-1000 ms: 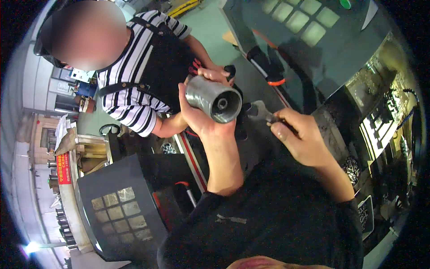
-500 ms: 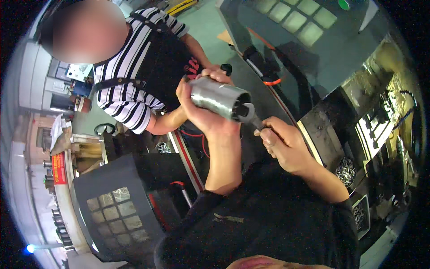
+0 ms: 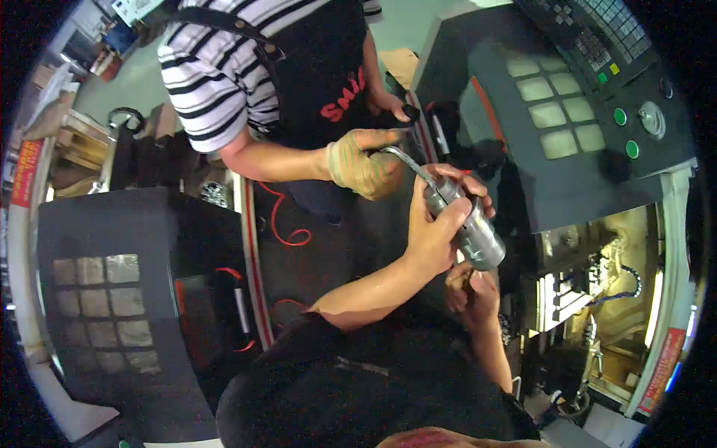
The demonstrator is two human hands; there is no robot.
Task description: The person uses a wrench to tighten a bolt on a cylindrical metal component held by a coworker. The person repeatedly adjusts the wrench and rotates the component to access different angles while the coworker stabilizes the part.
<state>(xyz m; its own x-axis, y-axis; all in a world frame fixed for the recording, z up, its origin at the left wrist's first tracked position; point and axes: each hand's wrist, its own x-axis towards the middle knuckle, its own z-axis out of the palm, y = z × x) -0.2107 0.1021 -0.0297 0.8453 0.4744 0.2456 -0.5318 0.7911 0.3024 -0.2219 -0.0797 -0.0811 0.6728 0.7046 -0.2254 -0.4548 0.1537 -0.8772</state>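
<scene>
Well — metal cylinder (image 3: 464, 224) (shiny, grey) tilted.

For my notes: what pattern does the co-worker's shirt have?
White with dark horizontal stripes, under a black apron; the shirt shows best in the head view, upper left.

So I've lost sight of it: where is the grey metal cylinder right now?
In the head view, right of centre, the grey metal cylinder sits in the left hand, above the right hand and just right of a co-worker's gloved hand.
</scene>
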